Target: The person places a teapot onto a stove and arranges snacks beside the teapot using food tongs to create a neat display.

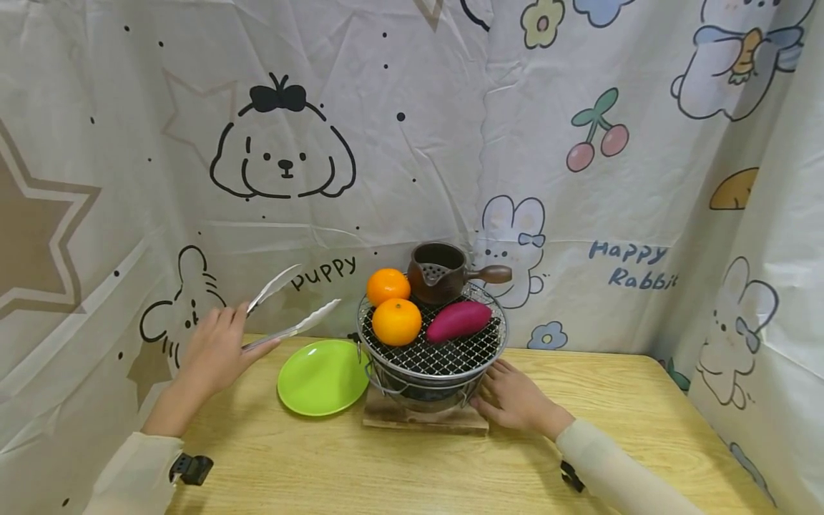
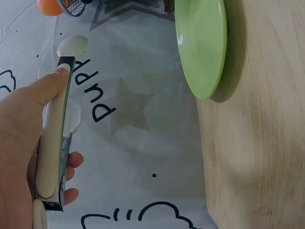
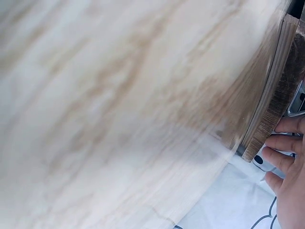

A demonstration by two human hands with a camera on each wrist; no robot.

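Note:
My left hand (image 1: 215,350) grips metal tongs (image 1: 301,327) with pale handles (image 2: 53,138), their arms spread and nothing between the tips. In the head view, the tongs point toward a small round grill (image 1: 444,363) on a wooden board (image 1: 425,422). On its mesh lie two oranges (image 1: 396,322), a purple sweet potato (image 1: 460,320) and a brown side-handled pot (image 1: 438,275). Low at the grill's right side is my right hand (image 1: 518,397), with loosely extended fingers (image 3: 281,143) by the board's end; contact is unclear and its thumb is hidden in the right wrist view.
A green plate (image 1: 322,379) lies left of the grill on the light wooden table (image 1: 309,465). Behind and at both sides hangs a printed cloth (image 1: 412,179), close to the table's back edge.

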